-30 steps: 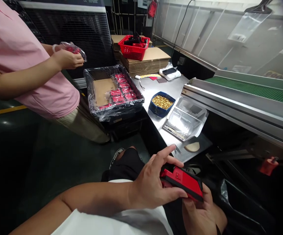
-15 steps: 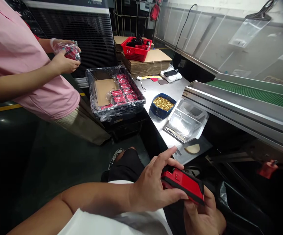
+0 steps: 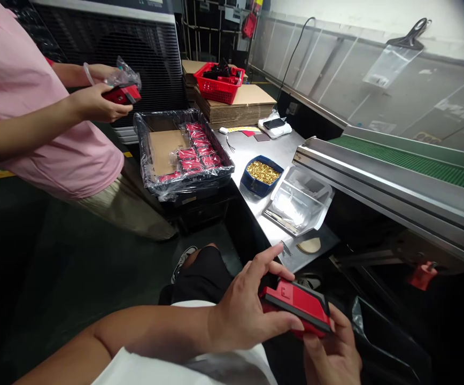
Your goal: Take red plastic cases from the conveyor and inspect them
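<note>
I hold a red device (image 3: 296, 306) low in front of me, over my lap, just short of the near end of the steel desk (image 3: 256, 160). My left hand (image 3: 248, 310) grips its near end: thumb along the lower edge, fingers (image 3: 266, 258) spread over the top, index raised and pointing forward. My right hand (image 3: 332, 353) cups it from below, fingers closed up against its underside and far end. The device lies nearly flat, tilted slightly down to the right.

On the desk ahead:
- a blue bowl (image 3: 261, 176) of small gold parts;
- a clear plastic tray (image 3: 300, 200) just beside the bowl, on the near side;
- a tan disc (image 3: 309, 245) near the desk's near end;
- a phone (image 3: 274, 124) at the far end.

Left of the desk stands a plastic-lined bin (image 3: 182, 152) with rows of bagged red items. Beyond it, a co-worker's hand (image 3: 95, 104) holds a red item together with a clear bag. A green conveyor (image 3: 416, 158) runs along my right.
</note>
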Tool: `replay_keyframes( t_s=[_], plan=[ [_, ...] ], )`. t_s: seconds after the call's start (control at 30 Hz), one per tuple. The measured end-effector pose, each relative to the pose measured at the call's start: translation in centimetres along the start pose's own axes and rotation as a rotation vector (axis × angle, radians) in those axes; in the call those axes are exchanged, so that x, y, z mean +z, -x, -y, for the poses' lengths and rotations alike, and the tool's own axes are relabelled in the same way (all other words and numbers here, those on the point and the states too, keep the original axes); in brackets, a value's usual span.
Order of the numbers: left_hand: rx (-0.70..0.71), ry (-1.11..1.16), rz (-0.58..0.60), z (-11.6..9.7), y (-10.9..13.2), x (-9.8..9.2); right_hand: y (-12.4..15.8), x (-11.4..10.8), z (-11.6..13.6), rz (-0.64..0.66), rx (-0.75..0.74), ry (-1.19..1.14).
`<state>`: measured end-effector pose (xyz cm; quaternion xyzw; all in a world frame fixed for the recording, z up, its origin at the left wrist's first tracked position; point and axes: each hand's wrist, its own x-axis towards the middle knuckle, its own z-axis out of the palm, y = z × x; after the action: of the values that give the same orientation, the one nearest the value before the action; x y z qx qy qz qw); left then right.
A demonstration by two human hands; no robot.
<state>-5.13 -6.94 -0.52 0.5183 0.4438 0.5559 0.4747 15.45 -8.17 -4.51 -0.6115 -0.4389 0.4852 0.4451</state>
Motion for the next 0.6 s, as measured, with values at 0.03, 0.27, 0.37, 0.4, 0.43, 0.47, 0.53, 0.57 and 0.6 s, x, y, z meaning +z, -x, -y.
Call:
replay_keyframes(
  t_s=[0.03,0.27,0.37,0.4,0.43,0.47,0.53,0.57,0.6],
  plan=[
    [0.007,-0.048,0.016,0.0,-0.1,-0.2,-0.2,-0.2,0.6,0.008,-0.059,0.042],
    [0.133,-0.197,0.157,-0.3,-1.5,-1.2,0.2,0.1,5.3,-0.061,-0.374,0.215],
    [0.162,-0.161,0.17,-0.3,-1.8,-1.3,0.7,0.6,6.3,-0.081,-0.45,0.271],
    [0.166,-0.161,0.179,-0.3,-1.8,-1.3,0.7,0.7,6.4,-0.08,-0.48,0.291],
    [0.167,-0.165,0.189,-0.3,-1.9,-1.3,0.7,0.7,6.4,-0.078,-0.502,0.307],
    [0.165,-0.164,0.194,-0.4,-1.9,-1.3,0.6,0.7,6.3,-0.076,-0.511,0.308],
    [0.136,-0.136,0.187,-0.5,-1.8,-1.3,0.3,0.7,5.9,-0.084,-0.491,0.261],
    [0.105,-0.109,0.168,-0.5,-1.7,-1.3,0.2,0.7,5.5,-0.089,-0.452,0.217],
    [0.063,-0.067,0.139,-0.5,-1.6,-1.2,0.0,0.7,5.1,-0.09,-0.389,0.161]
  ],
)
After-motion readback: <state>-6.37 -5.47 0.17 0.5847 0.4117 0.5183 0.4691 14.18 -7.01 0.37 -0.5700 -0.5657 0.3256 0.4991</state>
